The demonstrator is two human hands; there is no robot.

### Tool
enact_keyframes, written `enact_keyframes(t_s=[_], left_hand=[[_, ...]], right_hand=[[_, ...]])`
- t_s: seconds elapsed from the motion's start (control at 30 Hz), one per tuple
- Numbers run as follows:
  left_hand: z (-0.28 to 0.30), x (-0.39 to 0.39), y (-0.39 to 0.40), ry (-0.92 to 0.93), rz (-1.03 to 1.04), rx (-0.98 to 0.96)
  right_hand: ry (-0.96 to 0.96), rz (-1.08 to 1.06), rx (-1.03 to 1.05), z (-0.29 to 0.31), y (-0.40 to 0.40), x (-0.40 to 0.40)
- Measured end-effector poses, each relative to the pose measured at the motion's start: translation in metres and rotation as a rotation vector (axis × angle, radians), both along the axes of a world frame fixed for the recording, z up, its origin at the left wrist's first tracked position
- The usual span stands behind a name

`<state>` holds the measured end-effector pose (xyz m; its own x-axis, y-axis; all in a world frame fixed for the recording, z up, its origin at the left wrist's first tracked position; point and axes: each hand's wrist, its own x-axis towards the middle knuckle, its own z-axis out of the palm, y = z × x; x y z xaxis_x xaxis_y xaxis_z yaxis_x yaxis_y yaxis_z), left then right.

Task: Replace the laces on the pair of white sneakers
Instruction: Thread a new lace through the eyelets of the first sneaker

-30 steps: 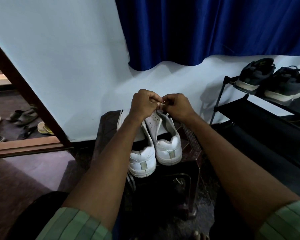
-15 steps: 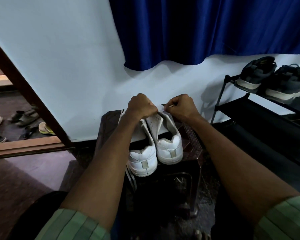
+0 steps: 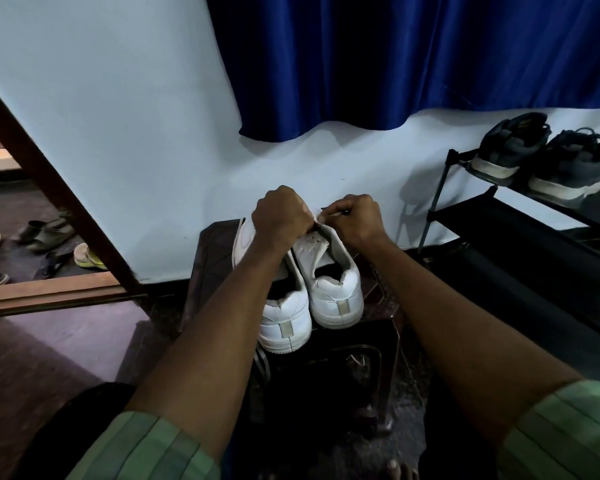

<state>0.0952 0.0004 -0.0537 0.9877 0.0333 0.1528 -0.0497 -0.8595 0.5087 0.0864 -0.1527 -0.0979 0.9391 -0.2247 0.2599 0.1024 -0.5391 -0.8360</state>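
Two white sneakers stand side by side, heels toward me, on a dark stool (image 3: 378, 327). The left sneaker (image 3: 284, 323) is partly under my left forearm. Both hands work at the front of the right sneaker (image 3: 333, 292). My left hand (image 3: 281, 216) is curled over its tongue and upper, gripping it. My right hand (image 3: 354, 216) pinches something small and thin at the eyelets, most likely a lace end; the lace itself is barely visible. A loose lace (image 3: 262, 365) hangs off the stool's front edge.
A black shoe rack (image 3: 499, 216) at the right carries a pair of dark sneakers (image 3: 541, 157). A blue curtain (image 3: 395, 57) hangs on the white wall. At the left a wooden door frame (image 3: 49, 188) opens onto several sandals (image 3: 49, 230) on the floor.
Both hands have dropped slightly and moved a little apart, then come back together over the right sneaker's front. The sneakers have stayed in place.
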Motion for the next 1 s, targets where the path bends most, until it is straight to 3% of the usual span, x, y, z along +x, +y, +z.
enact_keyframes(t_s=[0.1, 0.23, 0.33, 0.4, 0.5, 0.6, 0.67, 0.73, 0.87, 0.93, 1.0], left_hand=[[0.002, -0.002, -0.002, -0.053, -0.047, 0.082], [0.011, -0.003, 0.001, 0.019, -0.079, 0.081], [0.016, 0.001, 0.012, 0.133, -0.085, -0.125], [0.015, 0.003, 0.020, 0.190, -0.080, -0.336], [0.015, 0.002, 0.023, 0.197, -0.091, -0.442], [0.021, -0.002, 0.018, 0.290, -0.141, -0.387], [0.025, -0.009, 0.010, 0.376, -0.182, -0.257], [0.026, -0.019, 0.001, 0.348, -0.197, -0.093], [0.018, -0.027, -0.010, 0.133, -0.129, 0.037], [0.014, -0.022, -0.004, 0.030, -0.055, 0.013], [0.015, -0.013, 0.008, 0.055, -0.015, -0.054]], right_hand=[[0.055, 0.035, 0.099, -0.004, -0.004, 0.000], [0.078, 0.086, 0.197, 0.006, -0.006, -0.001], [0.109, 0.204, 0.354, 0.017, 0.000, -0.004], [0.079, 0.250, 0.249, 0.017, 0.006, -0.003], [0.009, 0.178, 0.147, 0.013, 0.013, 0.000], [0.041, 0.117, 0.359, 0.010, 0.018, 0.000], [0.055, 0.107, 0.516, 0.010, 0.020, 0.000], [0.072, 0.113, 0.597, 0.012, 0.022, -0.002], [0.054, 0.080, 0.370, 0.019, 0.019, -0.006], [0.048, 0.047, 0.241, 0.022, 0.020, -0.007], [0.024, 0.022, 0.095, 0.024, 0.022, -0.007]])
